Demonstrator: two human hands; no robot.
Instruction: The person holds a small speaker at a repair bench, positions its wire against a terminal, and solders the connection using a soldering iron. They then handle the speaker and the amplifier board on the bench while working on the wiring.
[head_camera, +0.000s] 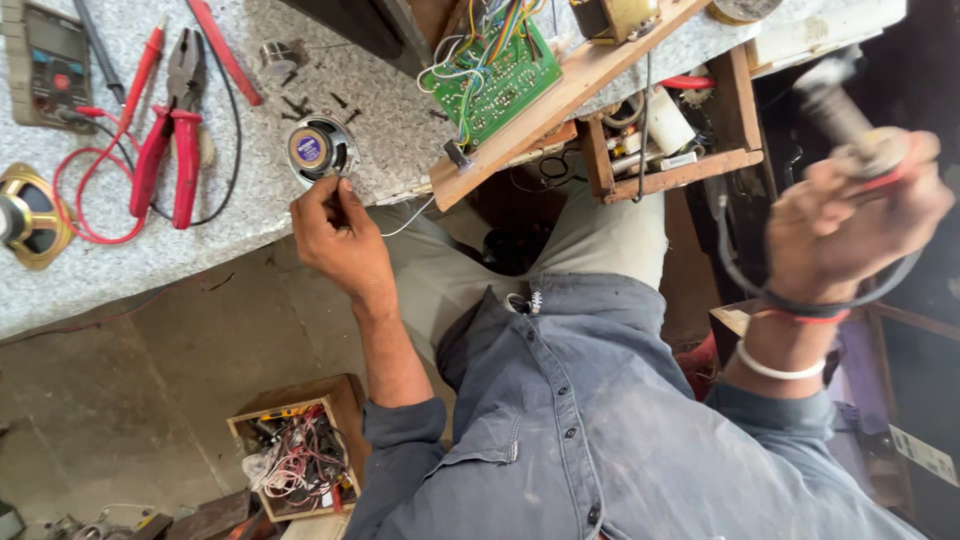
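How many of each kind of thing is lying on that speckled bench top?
Speakers: 2, a small round speaker by the left hand and a gold-framed speaker
Red-handled pliers: 1
Multimeter: 1
Green circuit board: 1
Total: 5

The right hand holds a corded tool off the bench.

Counted on the desk (200, 270): 2 loudspeakers, one small round with purple centre (318, 150), one gold-framed at the left edge (30, 215). 1 pair of red-handled pliers (175, 130). 1 multimeter (45, 62), with 2 probes: red (143, 68) and black (98, 45). 1 green circuit board (495, 82) on 1 wooden plank (580, 75). 1 wooden tray of parts (680, 165). On the floor: 1 box of tangled wires (300, 455). Several loose dark screws, number not resolvable.
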